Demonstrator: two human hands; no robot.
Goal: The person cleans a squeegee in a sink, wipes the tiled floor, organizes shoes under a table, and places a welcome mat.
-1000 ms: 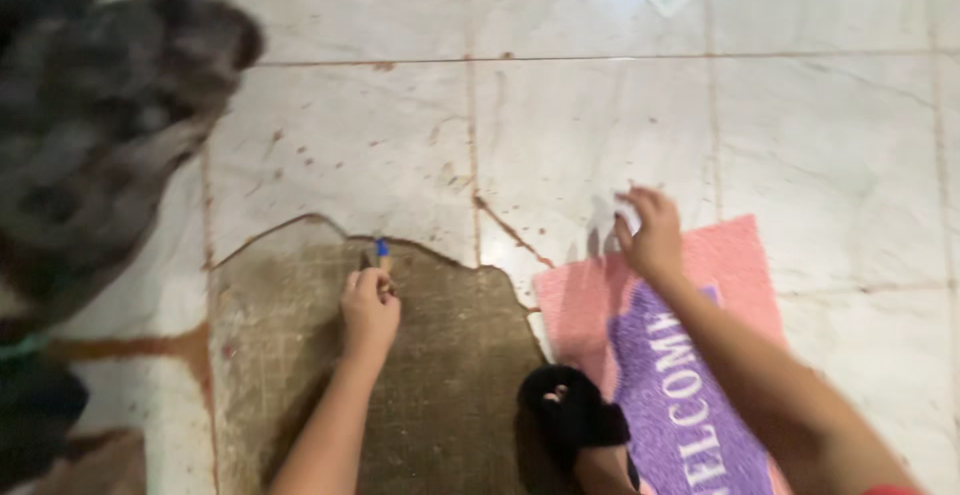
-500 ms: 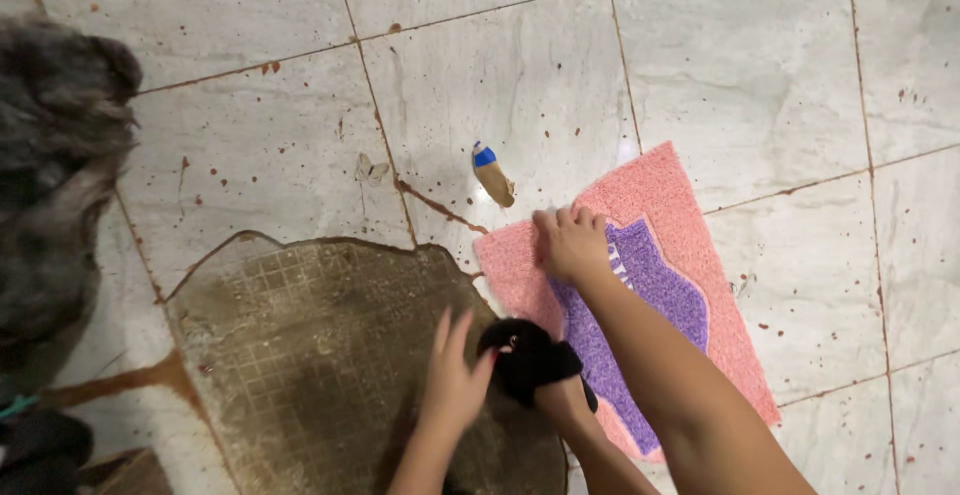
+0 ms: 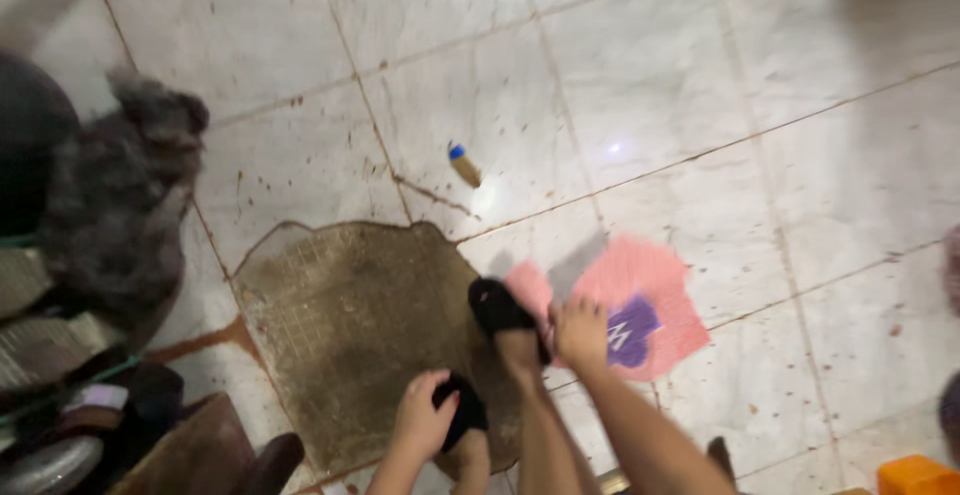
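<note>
- Your right hand (image 3: 580,333) grips the near edge of the pink fuzzy mat with a purple patch (image 3: 640,300).
- Your left hand (image 3: 422,417) curls around a black slipper (image 3: 462,407).
- Bare white tiled floor (image 3: 700,85) lies open ahead.

Right hand (image 3: 581,334) gripping pink mat (image 3: 640,305) at five o'clock; left hand (image 3: 425,417) touching black slipper (image 3: 463,407) at six o'clock.

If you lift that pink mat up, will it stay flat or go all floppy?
Probably floppy: the pink mat already looks bent and bunched where the right hand grips its edge. It seems light, since one hand lifts it. Its fuzzy pile likely makes it easy to hold, though the picture is blurred.
</note>
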